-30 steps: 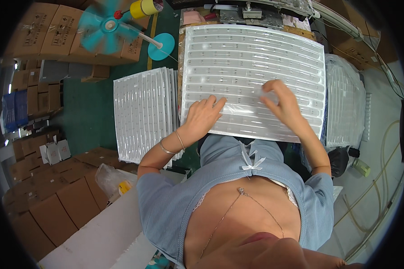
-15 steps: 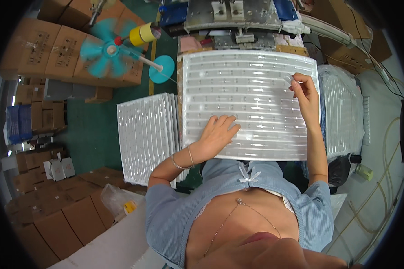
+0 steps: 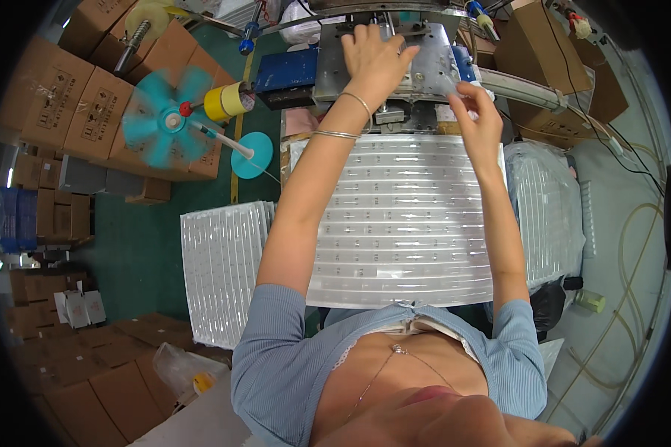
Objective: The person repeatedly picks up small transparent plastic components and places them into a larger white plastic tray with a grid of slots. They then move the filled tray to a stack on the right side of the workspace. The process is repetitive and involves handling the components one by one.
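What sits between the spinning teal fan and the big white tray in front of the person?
In the head view, a teal disc base on green floor lies between fan and tray.

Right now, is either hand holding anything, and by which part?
The right hand pinches a small clear piece by its lower edge. The left hand lies spread on the metal machine plate, gripping nothing visible.

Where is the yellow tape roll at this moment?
In the head view, the yellow tape roll sits upper left, between the spinning teal fan and the blue machine part.
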A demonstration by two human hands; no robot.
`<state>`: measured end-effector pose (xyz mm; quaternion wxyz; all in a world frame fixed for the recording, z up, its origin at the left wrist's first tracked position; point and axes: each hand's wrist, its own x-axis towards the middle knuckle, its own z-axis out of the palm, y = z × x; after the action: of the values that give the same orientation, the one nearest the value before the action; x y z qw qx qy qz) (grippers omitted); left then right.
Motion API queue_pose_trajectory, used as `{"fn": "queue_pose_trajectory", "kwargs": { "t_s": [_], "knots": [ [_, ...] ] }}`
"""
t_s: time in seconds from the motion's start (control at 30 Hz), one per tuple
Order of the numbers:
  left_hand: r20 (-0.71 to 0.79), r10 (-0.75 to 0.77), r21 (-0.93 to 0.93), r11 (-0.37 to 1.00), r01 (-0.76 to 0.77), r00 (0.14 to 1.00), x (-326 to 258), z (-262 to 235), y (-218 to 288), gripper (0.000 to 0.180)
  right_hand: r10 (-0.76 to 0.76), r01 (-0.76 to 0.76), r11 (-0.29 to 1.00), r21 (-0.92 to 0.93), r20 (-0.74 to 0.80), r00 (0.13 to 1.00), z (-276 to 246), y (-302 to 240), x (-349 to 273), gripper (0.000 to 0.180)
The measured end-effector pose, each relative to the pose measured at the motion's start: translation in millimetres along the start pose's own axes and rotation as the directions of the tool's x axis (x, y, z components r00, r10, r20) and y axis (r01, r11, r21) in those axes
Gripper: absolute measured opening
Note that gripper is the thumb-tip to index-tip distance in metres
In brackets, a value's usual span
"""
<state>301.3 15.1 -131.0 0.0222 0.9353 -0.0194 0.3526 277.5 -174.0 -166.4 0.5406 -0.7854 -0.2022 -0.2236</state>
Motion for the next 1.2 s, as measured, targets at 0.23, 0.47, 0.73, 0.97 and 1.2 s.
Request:
{"fn": "queue_pose_trajectory", "kwargs": {
  "t_s": [0.23, 0.47, 0.73, 0.97, 1.2],
  "knots": [
    [-0.159, -0.118, -0.385, 0.922, 0.049, 0.980, -50.3, -42.0, -1.1, 0.025, -0.441, 0.368, 0.747, -0.554, 0.002, 0.898, 69.4, -8.8, 64.0, 0.017],
    [0.179, -0.282, -0.627, 0.706, 0.330, 0.942, -143.0, -96.9, -8.6, 0.025, -0.435, 0.349, 0.684, -0.640, 0.025, 0.900, 72.4, 8.4, 67.0, 0.029],
    [0.513, -0.365, -0.800, 0.124, 0.587, 0.777, -228.2, -124.2, 11.5, 0.019, -0.223, 0.346, 0.854, -0.388, 0.328, 0.918, -48.3, -13.7, -80.8, 0.027],
    [0.676, -0.359, -0.737, -0.354, 0.577, 0.644, -248.7, -126.5, 15.1, 0.016, -0.103, 0.394, 0.900, -0.188, 0.786, 0.609, -77.8, -39.8, -198.5, 0.030],
    [0.509, -0.348, -0.855, -0.101, 0.509, 0.787, -229.5, -130.6, 23.1, 0.020, -0.068, 0.144, 0.989, -0.044, 0.724, 0.687, -73.2, -38.7, -179.0, 0.023]
  ]
}}
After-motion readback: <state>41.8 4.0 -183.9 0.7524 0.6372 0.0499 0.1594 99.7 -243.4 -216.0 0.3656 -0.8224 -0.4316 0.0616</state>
